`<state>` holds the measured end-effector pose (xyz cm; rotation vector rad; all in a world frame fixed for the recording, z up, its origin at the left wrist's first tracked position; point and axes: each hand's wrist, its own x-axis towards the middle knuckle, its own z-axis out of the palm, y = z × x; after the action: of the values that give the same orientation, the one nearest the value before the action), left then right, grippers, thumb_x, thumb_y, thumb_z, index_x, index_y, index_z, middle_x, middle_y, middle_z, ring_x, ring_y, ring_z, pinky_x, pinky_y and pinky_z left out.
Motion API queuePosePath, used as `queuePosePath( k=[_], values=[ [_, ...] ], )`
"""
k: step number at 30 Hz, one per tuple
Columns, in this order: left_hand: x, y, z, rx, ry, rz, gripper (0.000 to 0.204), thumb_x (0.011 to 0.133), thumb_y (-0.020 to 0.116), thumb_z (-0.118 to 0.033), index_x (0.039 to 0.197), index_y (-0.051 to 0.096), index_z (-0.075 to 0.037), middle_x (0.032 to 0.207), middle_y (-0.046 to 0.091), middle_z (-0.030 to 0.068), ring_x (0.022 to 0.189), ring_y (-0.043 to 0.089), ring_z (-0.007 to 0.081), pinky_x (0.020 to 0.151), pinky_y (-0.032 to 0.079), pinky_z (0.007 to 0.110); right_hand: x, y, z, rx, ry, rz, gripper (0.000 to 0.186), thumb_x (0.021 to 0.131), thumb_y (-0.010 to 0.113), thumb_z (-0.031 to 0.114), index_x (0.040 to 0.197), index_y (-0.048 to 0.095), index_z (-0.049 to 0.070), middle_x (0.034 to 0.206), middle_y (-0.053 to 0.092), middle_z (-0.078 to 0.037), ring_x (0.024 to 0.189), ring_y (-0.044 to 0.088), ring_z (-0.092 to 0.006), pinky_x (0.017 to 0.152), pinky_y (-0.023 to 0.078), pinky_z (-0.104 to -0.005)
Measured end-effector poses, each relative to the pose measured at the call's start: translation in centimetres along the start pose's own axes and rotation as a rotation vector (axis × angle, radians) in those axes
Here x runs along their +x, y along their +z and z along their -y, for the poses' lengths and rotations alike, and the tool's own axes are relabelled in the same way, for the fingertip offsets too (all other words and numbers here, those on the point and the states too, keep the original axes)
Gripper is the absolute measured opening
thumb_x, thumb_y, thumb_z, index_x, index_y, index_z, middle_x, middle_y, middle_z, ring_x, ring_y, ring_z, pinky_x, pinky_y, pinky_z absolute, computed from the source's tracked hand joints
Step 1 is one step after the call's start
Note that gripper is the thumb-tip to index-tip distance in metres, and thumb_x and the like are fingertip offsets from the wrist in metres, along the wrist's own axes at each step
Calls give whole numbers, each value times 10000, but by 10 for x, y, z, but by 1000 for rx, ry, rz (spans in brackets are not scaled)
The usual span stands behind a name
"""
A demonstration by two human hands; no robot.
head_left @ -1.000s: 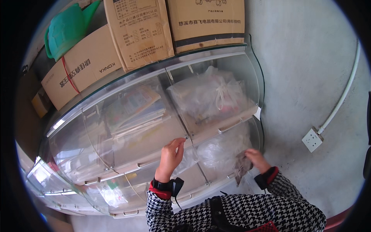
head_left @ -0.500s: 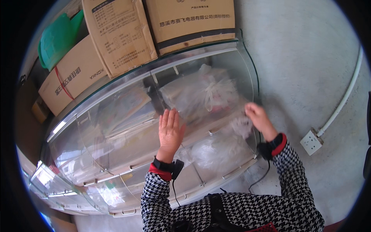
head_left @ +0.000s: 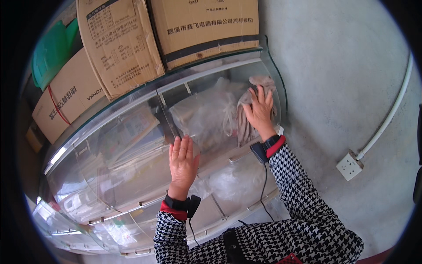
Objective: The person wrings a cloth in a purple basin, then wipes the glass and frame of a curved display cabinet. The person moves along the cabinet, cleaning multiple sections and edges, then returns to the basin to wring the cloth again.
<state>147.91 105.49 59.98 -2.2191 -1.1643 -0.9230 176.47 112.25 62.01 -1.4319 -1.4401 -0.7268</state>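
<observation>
A curved glass display case [head_left: 132,176] stretches across in front of me. My right hand [head_left: 260,112] presses a greyish-brown cloth [head_left: 244,127] against the right end of its upper pane, fingers spread over the fabric. Flat on the glass to the left, near the pane's middle, lies my left hand [head_left: 182,165] with its fingers stretched out and nothing in it. Behind the pane sits a knotted clear plastic bag [head_left: 206,110], its contents blurred. Stacked papers or flat packets [head_left: 136,132] show farther left inside.
Cardboard boxes [head_left: 211,31] stand on top of the case, with a green plastic watering can [head_left: 48,57] at the far left. Small handles [head_left: 239,155] jut from the panes. On the right wall is a white socket box [head_left: 350,166] with a conduit.
My right hand has moved up and left from the pane's lower right, carrying the cloth, which now spreads against the upper glass. My left hand stays flat on the pane.
</observation>
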Motion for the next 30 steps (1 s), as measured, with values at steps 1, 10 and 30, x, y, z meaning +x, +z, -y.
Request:
queuePosePath(
  k=[1,10,30],
  values=[
    [-1,0,0,6,-8,6,603,660,696,-168,1204,474,-33,1281,432,95,1205,376,319,1002,296,454,-3,1,8,-11,-68,26,489,771,539,322,1174,477,52,1298,348,-149,1122,295,-481,923,234,-577],
    [-2,6,1,-9,1,-7,597,650,700,-166,1190,487,-22,1281,435,103,1216,366,318,1008,279,464,-135,-20,-10,108,-363,380,302,754,546,181,1027,569,53,1232,422,-202,1165,298,-477,976,216,-591],
    [-3,3,0,-1,-8,-13,526,659,670,-177,1135,524,-10,1218,480,110,1183,404,316,995,298,461,-3,5,125,479,-787,161,376,702,569,177,1072,575,109,1124,544,-52,1211,369,-319,969,307,-455]
  ],
)
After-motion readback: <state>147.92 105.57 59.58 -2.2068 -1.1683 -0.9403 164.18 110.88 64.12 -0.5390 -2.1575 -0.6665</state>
